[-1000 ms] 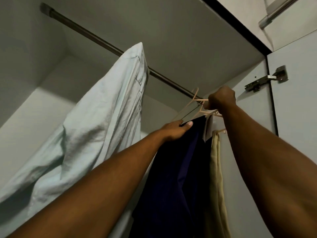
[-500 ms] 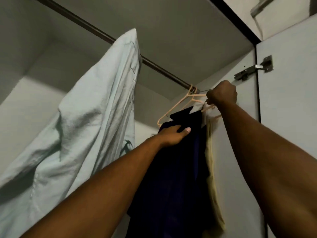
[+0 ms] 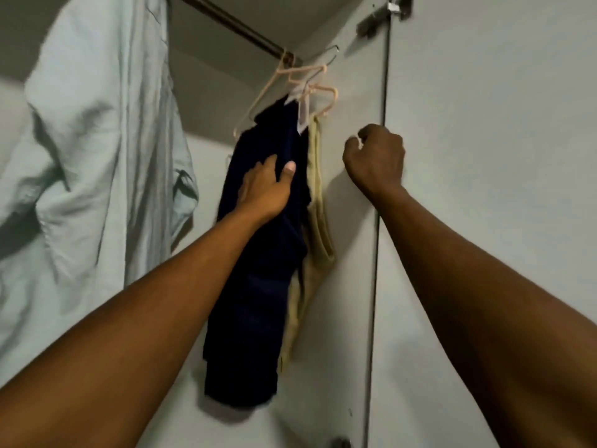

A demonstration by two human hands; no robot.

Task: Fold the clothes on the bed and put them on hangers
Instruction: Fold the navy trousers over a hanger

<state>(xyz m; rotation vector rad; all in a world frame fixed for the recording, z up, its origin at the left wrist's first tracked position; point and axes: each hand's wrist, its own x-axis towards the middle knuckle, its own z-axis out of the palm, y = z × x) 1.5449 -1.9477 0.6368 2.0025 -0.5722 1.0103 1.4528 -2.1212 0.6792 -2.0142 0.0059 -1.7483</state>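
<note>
Left hand (image 3: 268, 185): up at the dark navy garment (image 3: 258, 286), thumb pressed on the front and fingers curled into a fold, gripping the cloth.
Right hand (image 3: 374, 156): raised just beside it, apart from the clothes, fingers curled into a fist with nothing visible inside, in front of the wardrobe's side panel (image 3: 349, 221).
Navy garment: hanging long and bunched from a pink hanger (image 3: 258, 101), and its lower end is blurred.
Yellow garment (image 3: 318, 221): right behind the navy one and touching it, squeezed against the side panel, hung from another pink hanger (image 3: 329, 98).
Hangers: the pink hooks crowd together at the far right end of the rail (image 3: 239, 24), and one thin dark wire hook (image 3: 332, 54) pokes out beside them.
Pale green shirt (image 3: 97, 140): big and crumpled, draped on the left of the rail, well apart from the navy garment.
Wardrobe door (image 3: 484, 189): open on the right, its hinge (image 3: 384, 12) showing at the top.
</note>
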